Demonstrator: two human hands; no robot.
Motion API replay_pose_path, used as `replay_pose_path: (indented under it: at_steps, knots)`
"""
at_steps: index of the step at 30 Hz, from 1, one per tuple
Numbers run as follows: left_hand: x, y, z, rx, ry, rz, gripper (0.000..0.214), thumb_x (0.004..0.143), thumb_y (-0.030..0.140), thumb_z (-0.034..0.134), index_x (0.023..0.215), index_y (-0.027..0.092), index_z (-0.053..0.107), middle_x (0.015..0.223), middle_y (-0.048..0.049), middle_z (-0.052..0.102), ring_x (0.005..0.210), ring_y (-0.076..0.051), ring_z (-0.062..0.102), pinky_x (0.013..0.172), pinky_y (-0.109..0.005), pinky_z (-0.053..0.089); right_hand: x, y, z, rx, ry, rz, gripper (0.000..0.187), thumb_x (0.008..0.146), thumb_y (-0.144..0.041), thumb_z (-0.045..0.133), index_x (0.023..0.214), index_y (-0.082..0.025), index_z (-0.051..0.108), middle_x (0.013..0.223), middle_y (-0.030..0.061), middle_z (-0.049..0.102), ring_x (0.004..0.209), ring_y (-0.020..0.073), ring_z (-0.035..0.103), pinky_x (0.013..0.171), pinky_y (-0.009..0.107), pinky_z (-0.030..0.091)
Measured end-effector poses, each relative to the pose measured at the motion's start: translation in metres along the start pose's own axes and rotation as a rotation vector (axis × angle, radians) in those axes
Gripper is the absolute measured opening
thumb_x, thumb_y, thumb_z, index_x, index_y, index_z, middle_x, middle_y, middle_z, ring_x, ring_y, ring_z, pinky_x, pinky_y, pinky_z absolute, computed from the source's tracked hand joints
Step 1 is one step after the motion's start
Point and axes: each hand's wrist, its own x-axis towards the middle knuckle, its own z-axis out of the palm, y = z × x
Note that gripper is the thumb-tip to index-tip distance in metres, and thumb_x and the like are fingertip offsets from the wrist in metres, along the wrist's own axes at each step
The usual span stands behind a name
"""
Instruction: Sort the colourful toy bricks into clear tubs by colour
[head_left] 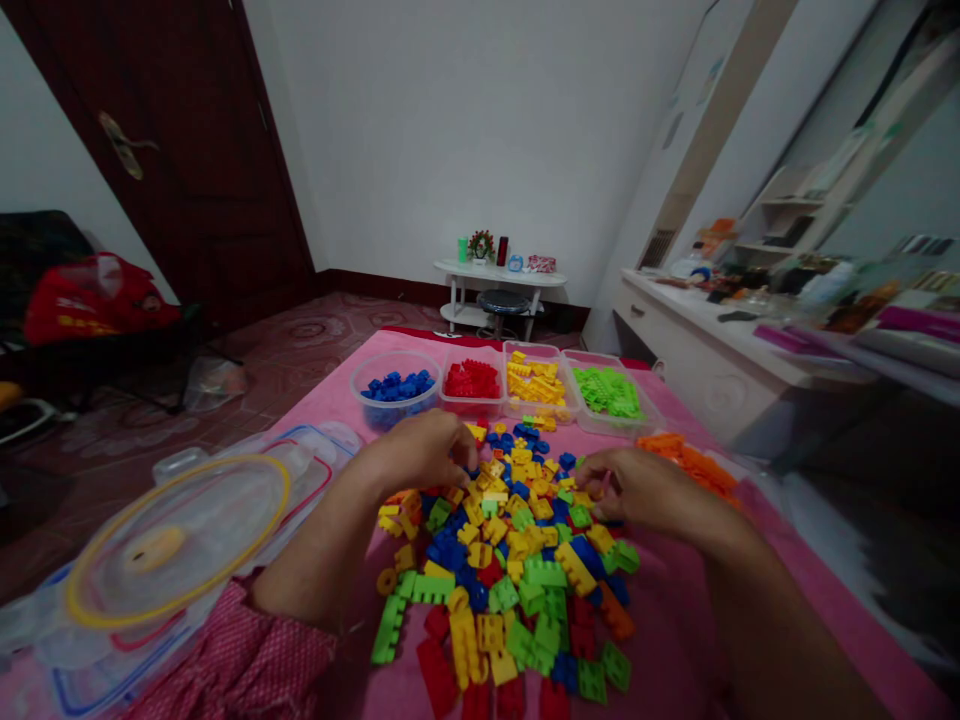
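A heap of mixed plastic building bricks (517, 510) in yellow, blue, green, red and orange covers the middle of the pink-clothed table. My left hand (433, 450) reaches in at the heap's far left side. Its fingers are bent closed at the bricks, and what lies between the tips is hidden. On the far right side of the heap is my right hand (628, 485), fingers curved and apart, tips beside the bricks. Behind the hands stand a round tub of blue bricks (396, 386) and clear boxes of red bricks (472, 380), yellow bricks (536, 384) and green bricks (609, 392).
Orange bricks (690, 466) lie beyond my right hand. Clear lids (217, 520), one with a yellow rim, are stacked at the left. A white side table (499, 272) and a stool (503, 302) stand by the wall. A cluttered dresser (712, 340) is at the right.
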Motion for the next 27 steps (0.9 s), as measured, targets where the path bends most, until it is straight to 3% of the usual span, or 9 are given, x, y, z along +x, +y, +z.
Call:
replay_pose_path:
  at_steps: [4,8,12,16,21,27]
  knots:
    - [-0.016,0.002,-0.014,0.043,-0.150,-0.101,0.021,0.060,0.023,0.071,0.080,0.024,0.074,0.072,0.0017,0.071,0.061,-0.013,0.060,0.051,-0.020,0.035,-0.003,-0.009,0.006,-0.051,-0.044,-0.054,0.030,0.054,-0.017,0.064,0.083,-0.024,0.068,0.078,-0.0024,0.066,0.067,0.0142,0.057,0.054,0.022,0.032]
    - [-0.011,0.019,-0.005,0.217,-0.198,-0.215,0.028,0.051,0.019,0.075,0.079,0.026,0.075,0.078,0.0005,0.073,0.069,-0.018,0.063,0.054,-0.022,0.039,0.000,-0.014,0.014,-0.095,-0.064,-0.040,0.027,0.054,-0.016,0.062,0.079,-0.023,0.069,0.073,-0.0017,0.065,0.064,0.0136,0.055,0.051,0.022,0.028]
    - [-0.005,0.034,0.003,0.356,-0.216,-0.260,0.025,0.052,0.016,0.072,0.075,0.023,0.075,0.076,-0.0043,0.072,0.071,-0.022,0.064,0.057,-0.026,0.044,-0.001,-0.018,0.008,-0.049,0.001,-0.039,0.024,0.065,-0.021,0.060,0.086,-0.023,0.071,0.076,0.0000,0.067,0.065,0.0138,0.056,0.054,0.022,0.030]
    - [-0.006,0.030,0.002,0.322,-0.126,-0.213,0.019,0.061,0.017,0.060,0.074,0.020,0.074,0.075,-0.0060,0.072,0.068,-0.019,0.063,0.055,-0.023,0.042,-0.002,-0.030,0.004,0.082,0.097,-0.130,0.025,0.076,-0.024,0.052,0.093,-0.024,0.071,0.079,0.0004,0.068,0.066,0.0137,0.057,0.057,0.022,0.034]
    - [-0.003,0.016,0.002,0.145,-0.061,-0.100,0.021,0.064,0.020,0.056,0.075,0.019,0.074,0.071,-0.0031,0.071,0.061,-0.014,0.060,0.052,-0.020,0.038,0.000,-0.054,0.023,0.124,0.129,-0.287,0.029,0.072,-0.014,0.054,0.092,-0.026,0.071,0.094,0.0004,0.068,0.084,0.0159,0.059,0.071,0.024,0.038]
    - [0.004,0.023,0.017,0.101,-0.084,-0.031,0.021,0.065,0.028,0.064,0.083,0.026,0.075,0.076,0.0001,0.072,0.065,-0.014,0.062,0.053,-0.020,0.036,0.006,-0.055,0.041,0.018,0.072,-0.243,0.032,0.073,-0.019,0.062,0.102,-0.030,0.069,0.102,0.0035,0.064,0.099,0.0217,0.057,0.082,0.030,0.037]
